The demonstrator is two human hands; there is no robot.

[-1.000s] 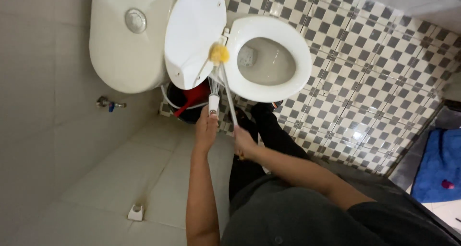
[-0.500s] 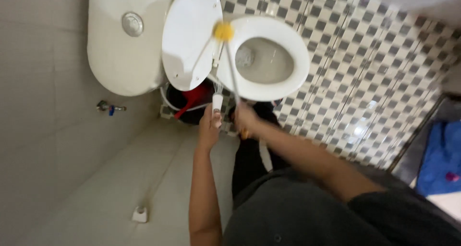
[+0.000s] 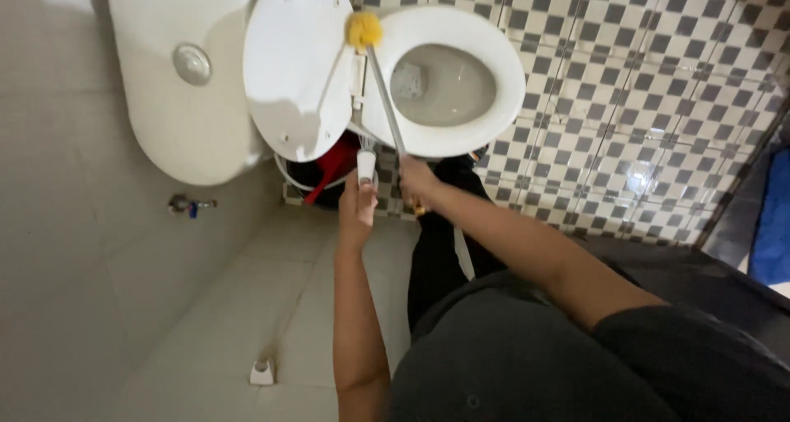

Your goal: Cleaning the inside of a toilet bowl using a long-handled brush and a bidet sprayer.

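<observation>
Your right hand [image 3: 414, 183] is gripping the toilet brush [image 3: 364, 30], its yellow head reaching the seat hinge at upper centre, while your left hand [image 3: 359, 210] is closing around a white spray nozzle [image 3: 366, 166], aiming it there.

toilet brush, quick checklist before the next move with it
1. Right hand grips the toilet brush handle: ok.
2. Left hand holds the white spray nozzle: ok.
3. Yellow brush head on the hinge area between lid and seat: ok.
4. Lid raised: ok.
5. Seat down over the bowl: ok.
6. Water running from the nozzle: cannot tell.
</observation>
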